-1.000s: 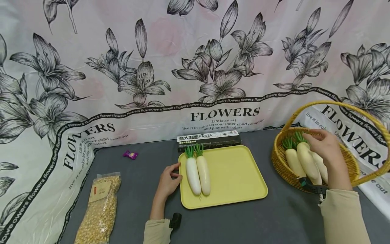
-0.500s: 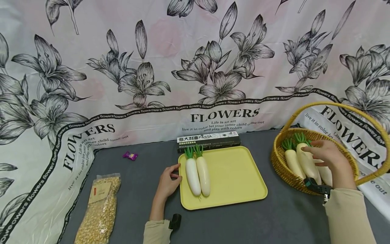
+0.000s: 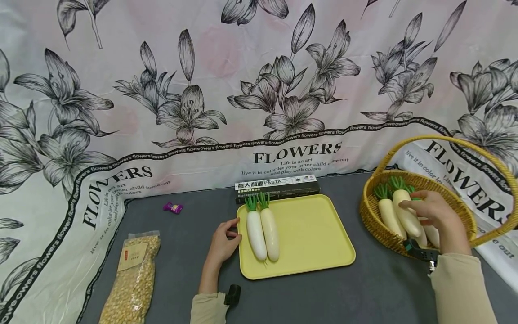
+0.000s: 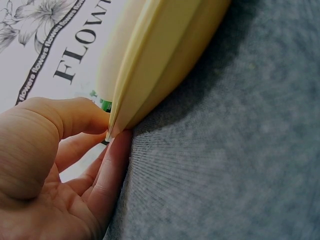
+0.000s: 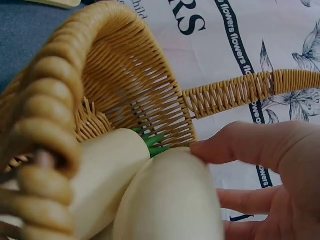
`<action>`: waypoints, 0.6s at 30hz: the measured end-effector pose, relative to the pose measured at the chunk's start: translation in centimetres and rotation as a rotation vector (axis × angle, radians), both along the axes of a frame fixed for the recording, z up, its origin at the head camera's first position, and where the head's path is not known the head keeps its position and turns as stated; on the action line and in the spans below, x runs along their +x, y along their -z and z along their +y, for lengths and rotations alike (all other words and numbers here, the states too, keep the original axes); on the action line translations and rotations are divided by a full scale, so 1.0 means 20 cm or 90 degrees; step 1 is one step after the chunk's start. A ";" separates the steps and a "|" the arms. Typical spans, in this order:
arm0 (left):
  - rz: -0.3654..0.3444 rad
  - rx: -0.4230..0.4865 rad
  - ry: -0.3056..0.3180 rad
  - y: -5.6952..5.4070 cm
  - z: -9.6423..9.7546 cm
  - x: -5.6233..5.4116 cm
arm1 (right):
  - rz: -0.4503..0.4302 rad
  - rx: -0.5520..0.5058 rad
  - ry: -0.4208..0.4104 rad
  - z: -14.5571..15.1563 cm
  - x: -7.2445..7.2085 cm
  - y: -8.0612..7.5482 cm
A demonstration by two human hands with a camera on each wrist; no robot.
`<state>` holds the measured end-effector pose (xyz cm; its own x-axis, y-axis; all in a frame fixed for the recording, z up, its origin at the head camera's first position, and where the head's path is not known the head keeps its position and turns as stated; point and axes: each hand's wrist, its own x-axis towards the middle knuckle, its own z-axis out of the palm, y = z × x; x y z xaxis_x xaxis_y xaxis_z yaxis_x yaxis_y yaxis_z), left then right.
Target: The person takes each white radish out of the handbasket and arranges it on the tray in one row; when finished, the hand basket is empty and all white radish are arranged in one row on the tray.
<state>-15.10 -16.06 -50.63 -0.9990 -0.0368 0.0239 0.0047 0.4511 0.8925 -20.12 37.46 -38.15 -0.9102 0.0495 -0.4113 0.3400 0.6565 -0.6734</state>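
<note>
At the left edge of a yellow tray (image 3: 307,234), my left hand (image 3: 224,238) pinches the rim; in the left wrist view the thumb (image 4: 82,116) lies on one side and the fingers on the other. Two white radishes (image 3: 262,231) with green tops lie side by side on the tray. My right hand (image 3: 439,213) reaches into a wicker basket (image 3: 374,231) and holds a white radish (image 3: 406,213) between thumb and fingers. Another radish (image 3: 390,217) lies left of it, and more show partly beneath the hand. The right wrist view shows the held radish (image 5: 170,200) close up.
The basket's tall handle (image 3: 465,140) arches over the right arm. Behind the tray stands a pasta box (image 3: 279,188). A purple wrapped candy (image 3: 173,207) and a bag of corn kernels (image 3: 131,279) lie on the left. A flowered cloth (image 3: 202,112) hangs behind the table.
My right hand first moved off the radish's leafy end toward its body, then closed on it; that radish has shifted slightly left. My left hand and the tray have stayed put.
</note>
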 end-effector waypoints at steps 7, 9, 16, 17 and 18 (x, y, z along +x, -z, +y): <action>0.001 0.003 0.004 0.00 0.00 0.00 | 0.025 -0.048 0.053 -0.02 0.01 0.00; 0.000 0.005 0.002 0.00 0.01 0.00 | 0.036 -0.054 0.066 -0.03 0.01 0.00; 0.003 0.003 -0.004 0.00 0.01 0.00 | 0.076 -0.088 0.101 -0.08 0.01 -0.01; 0.004 0.004 -0.003 0.00 0.01 0.00 | 0.081 -0.097 0.103 -0.08 0.01 -0.01; 0.004 0.003 -0.001 0.00 0.01 0.00 | 0.087 -0.107 0.104 -0.09 0.02 -0.01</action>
<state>-15.01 -15.93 -50.66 -0.9988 -0.0381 0.0303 0.0101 0.4465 0.8947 -19.80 35.59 -37.96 -0.9435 0.1416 -0.2998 0.3304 0.4760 -0.8150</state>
